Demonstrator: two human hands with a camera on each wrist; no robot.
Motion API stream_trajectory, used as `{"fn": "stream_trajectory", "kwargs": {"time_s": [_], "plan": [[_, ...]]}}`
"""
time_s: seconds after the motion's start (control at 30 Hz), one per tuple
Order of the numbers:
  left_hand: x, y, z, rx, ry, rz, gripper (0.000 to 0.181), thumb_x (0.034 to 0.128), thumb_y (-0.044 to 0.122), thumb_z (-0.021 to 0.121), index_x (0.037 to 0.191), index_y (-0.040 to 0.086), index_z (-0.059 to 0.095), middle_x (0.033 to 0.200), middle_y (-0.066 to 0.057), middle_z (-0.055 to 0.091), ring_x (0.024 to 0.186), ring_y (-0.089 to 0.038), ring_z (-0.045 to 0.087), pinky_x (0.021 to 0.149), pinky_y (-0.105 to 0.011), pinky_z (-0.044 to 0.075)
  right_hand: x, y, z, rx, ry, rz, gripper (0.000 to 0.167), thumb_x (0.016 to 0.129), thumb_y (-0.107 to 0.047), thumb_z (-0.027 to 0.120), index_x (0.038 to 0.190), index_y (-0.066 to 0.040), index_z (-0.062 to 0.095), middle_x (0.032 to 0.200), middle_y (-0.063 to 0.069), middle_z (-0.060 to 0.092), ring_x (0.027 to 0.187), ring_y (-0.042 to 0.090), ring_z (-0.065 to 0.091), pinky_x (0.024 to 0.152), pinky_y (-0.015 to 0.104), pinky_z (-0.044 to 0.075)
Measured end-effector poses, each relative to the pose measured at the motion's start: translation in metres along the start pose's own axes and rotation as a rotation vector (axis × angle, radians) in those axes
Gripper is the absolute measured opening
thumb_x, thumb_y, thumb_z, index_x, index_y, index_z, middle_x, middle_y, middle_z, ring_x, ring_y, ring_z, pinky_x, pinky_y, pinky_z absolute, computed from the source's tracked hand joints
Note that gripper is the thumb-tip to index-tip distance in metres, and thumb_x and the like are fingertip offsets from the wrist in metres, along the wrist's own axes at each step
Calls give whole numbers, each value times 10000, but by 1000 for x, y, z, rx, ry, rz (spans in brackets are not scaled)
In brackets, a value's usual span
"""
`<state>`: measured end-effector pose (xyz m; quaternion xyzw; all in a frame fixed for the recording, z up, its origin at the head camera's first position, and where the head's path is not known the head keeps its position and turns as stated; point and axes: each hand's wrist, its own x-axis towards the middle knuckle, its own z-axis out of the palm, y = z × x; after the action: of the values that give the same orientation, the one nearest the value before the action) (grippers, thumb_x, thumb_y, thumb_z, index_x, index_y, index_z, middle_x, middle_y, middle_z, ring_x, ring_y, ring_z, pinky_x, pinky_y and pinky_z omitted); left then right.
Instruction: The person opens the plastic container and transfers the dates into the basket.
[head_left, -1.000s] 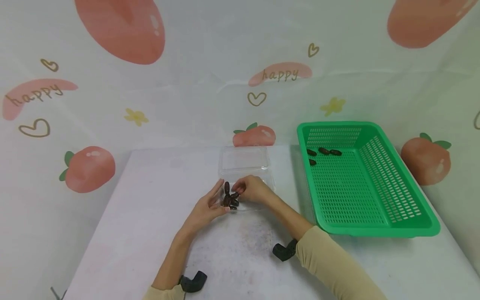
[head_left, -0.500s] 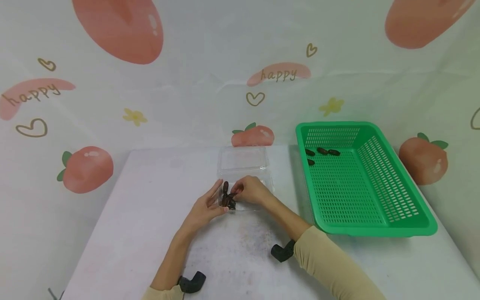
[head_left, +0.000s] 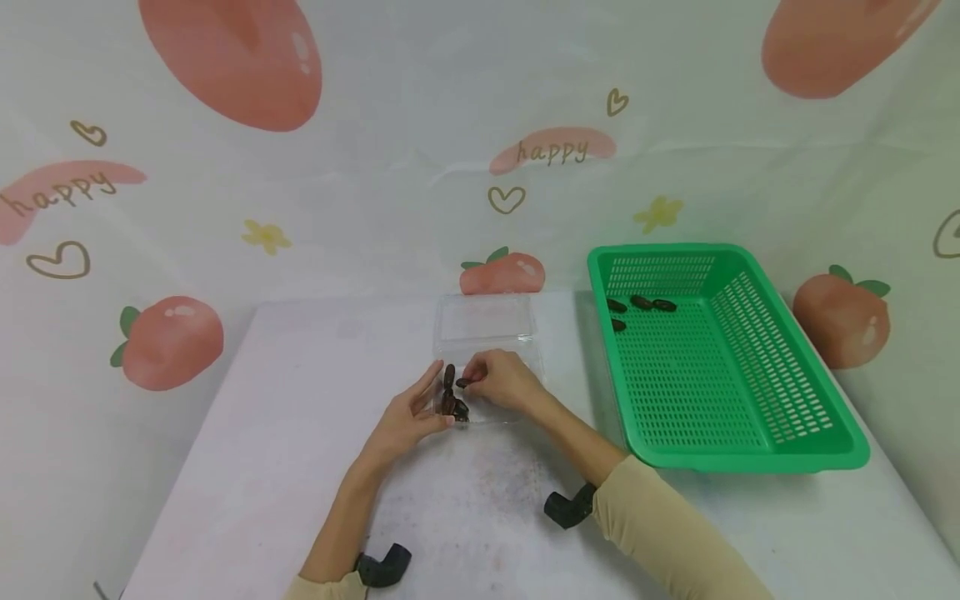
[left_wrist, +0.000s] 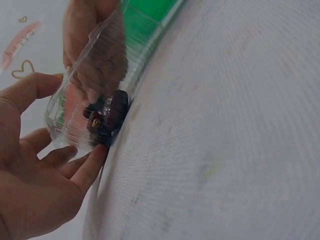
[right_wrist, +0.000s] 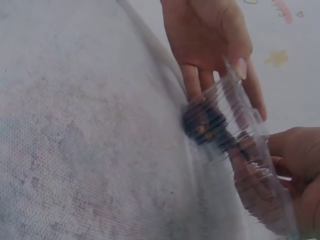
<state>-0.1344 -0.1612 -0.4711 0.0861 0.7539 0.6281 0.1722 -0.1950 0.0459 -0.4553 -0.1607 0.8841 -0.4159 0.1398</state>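
A clear plastic clamshell box (head_left: 486, 318) lies on the table with its lid folded back. My left hand (head_left: 403, 423) holds its left side, the thumb at the near corner and the fingers along the wall. Several dark brown dates (head_left: 453, 407) sit in the box's left part, also seen through the wall in the left wrist view as a dark clump (left_wrist: 116, 107). Reaching into the box from the right, my right hand (head_left: 504, 381) pinches one date (head_left: 462, 383) between thumb and fingertips, just right of the others. Box walls blur this hand in both wrist views.
A green slotted basket (head_left: 622, 400) stands to the right, with several dates (head_left: 641, 302) at its far left corner. A cloth with printed fruit (head_left: 502, 273) hangs behind the white table (head_left: 322, 358). Black wrist mounts (head_left: 384, 567) are on both forearms.
My right fingers have drawn one date slightly up and away from the cluster, and the remaining dates have settled closer to the left wall. My left hand keeps its hold on the box.
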Motion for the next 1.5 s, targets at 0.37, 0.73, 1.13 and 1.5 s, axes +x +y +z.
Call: {"fn": "stream_trajectory", "kwargs": {"time_s": [0.37, 0.73, 1.13, 1.5], "plan": [[1, -2, 0, 11, 14, -21, 887, 857, 70, 747, 1587, 233, 270, 1627, -12, 225, 1434, -314, 324, 1092, -430, 405, -27, -27, -33, 80, 81, -19, 95, 860, -98, 772, 946, -136, 764, 880, -50, 727, 801, 108, 690, 647, 256, 551], [1, 1, 1, 36, 30, -43, 903, 848, 89, 765, 1587, 247, 269, 1622, -14, 237, 1458, -275, 280, 1109, -441, 384, -50, -38, -67, 114, 122, -66, 98, 881, -156, 766, 979, -163, 765, 899, -72, 735, 826, 79, 698, 737, 300, 577], [2, -3, 1, 41, 27, -40, 902, 854, 105, 766, 1589, 239, 260, 1630, 22, 216, 1473, -278, 249, 1134, -414, 344, -59, -21, -99, 237, 130, -78, 154, 901, -78, 730, 1052, -50, 742, 946, 78, 748, 830, 175, 711, 763, 312, 576], [0, -1, 1, 35, 18, -31, 901, 853, 118, 758, 1592, 214, 251, 1634, -27, 210, 1472, -292, 251, 1123, -435, 357, -73, 14, -133, 255, 229, 5, 218, 914, -168, 736, 1122, -100, 734, 1024, 62, 744, 936, 201, 702, 817, 306, 567]]}}
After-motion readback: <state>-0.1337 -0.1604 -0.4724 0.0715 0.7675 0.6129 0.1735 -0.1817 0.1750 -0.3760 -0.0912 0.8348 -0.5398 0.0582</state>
